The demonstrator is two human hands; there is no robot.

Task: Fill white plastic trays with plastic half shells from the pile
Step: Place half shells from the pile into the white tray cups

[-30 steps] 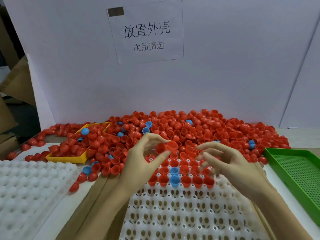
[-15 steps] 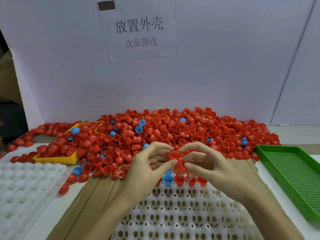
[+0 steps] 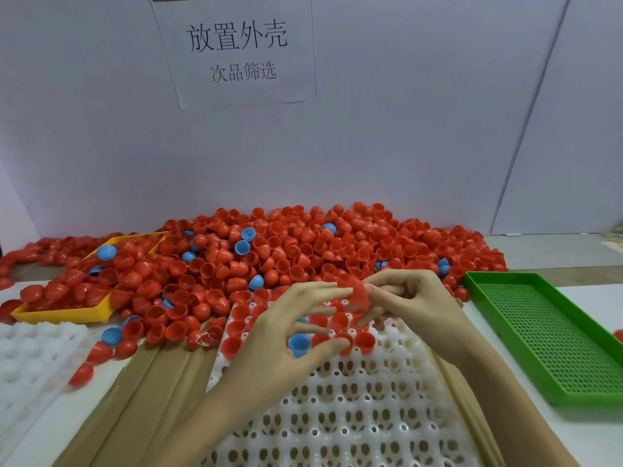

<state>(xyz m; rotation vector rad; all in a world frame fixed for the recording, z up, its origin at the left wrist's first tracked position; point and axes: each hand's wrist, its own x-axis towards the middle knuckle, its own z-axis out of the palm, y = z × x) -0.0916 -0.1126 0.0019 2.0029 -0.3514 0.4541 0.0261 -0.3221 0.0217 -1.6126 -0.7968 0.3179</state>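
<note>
The scene is bright and evenly lit by soft, diffuse light with no single source visible. The white backboard (image 3: pixel 421 129) takes a cool bluish cast and shades slightly darker toward its left edge. Shadows are faint and soft-edged, lying just under the hands and along the near rim of the green tray (image 3: pixel 553 348). Small highlights glint on the glossy shells in the pile (image 3: pixel 303 244). A red shell (image 3: pixel 358 295) between the fingertips is smeared by motion blur. Wide-angle distortion bends straight lines toward the edges, and the white tray at far left (image 3: pixel 30 358) looks soft and washed out.
</note>
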